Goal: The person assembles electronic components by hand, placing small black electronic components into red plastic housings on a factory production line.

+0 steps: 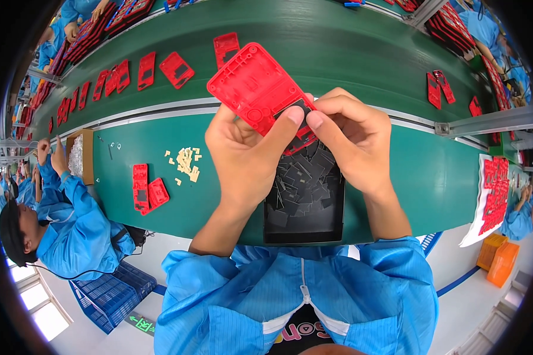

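Both of my hands hold up a red plastic shell (pixel 249 80), tilted with its ribbed inner side facing me. My left hand (pixel 240 160) grips its lower left part, fingers behind and thumb pressed on a black patch (pixel 304 126) inside. At the shell's lower right edge is my right hand (pixel 361 136), its thumb tip pressing beside the patch and its fingers curled behind. Partly below the hands, a black tray (pixel 304 236) holds many thin, dark rectangular pieces (pixel 299 189). Loose pale-yellow pieces (pixel 188 164) lie left of my left hand.
Two red shells (pixel 141 188) rest on the green table (pixel 219 204). Beyond a metal rail, a green conveyor (pixel 349 62) carries more red shells (pixel 146 71). A cardboard box (pixel 87 157) and a co-worker (pixel 71 219) are at left; a white sheet with red parts (pixel 493 192) is at right.
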{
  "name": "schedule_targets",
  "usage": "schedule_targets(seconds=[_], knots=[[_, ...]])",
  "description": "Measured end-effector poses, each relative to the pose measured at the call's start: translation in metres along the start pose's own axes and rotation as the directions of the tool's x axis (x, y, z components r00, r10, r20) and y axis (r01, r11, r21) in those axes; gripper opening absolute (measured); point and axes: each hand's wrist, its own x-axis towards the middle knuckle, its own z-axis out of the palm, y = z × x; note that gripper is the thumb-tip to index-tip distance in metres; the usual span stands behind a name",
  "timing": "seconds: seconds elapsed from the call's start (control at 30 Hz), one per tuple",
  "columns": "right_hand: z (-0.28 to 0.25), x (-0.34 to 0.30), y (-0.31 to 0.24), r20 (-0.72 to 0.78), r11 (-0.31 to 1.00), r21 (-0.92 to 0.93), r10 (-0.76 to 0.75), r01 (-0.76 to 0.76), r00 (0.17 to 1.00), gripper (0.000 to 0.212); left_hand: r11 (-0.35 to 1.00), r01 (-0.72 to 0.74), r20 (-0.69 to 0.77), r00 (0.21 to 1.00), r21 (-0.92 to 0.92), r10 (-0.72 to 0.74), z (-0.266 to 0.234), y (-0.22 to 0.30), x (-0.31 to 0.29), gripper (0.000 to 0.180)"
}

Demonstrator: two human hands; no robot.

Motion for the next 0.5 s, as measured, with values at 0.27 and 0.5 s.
schedule_targets(seconds=[0.27,0.5], knots=[[0.004,-0.004,-0.0018,0.004,0.995,0.072,-0.075,0.075,0.997,0.006,1.0,-0.013,0.002,1.0,-0.014,0.013,0.0035,-0.0009,-0.0055,0.025],[-0.0007,-0.0046,-0.0014,0.029,0.989,0.109,-0.108,0.104,0.994,0.006,1.0,-0.017,0.036,0.999,-0.019,0.018,0.0074,-0.0017,-0.0083,0.024]])
